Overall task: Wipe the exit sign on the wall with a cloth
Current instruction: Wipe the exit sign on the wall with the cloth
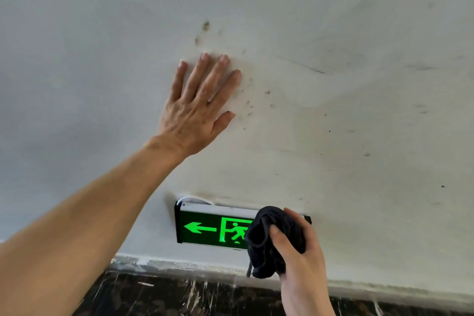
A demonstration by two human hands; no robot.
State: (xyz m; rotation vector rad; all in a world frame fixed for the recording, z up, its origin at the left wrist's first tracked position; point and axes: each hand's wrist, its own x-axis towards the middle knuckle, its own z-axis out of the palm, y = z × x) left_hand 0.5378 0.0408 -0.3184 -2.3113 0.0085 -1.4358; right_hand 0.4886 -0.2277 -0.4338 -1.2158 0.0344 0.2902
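A green lit exit sign (205, 228) with a left arrow and a running figure is fixed low on the white wall (359, 110), just above the floor. My right hand (300, 256) grips a bunched dark cloth (266, 241) that covers the sign's right end. My left hand (197, 108) lies flat on the wall well above the sign, fingers spread, holding nothing.
The wall carries dark smudges and scuff marks around my left hand. A grey skirting strip (179, 264) runs along the wall's foot. Below it is a dark marbled floor (166, 295) with white streaks.
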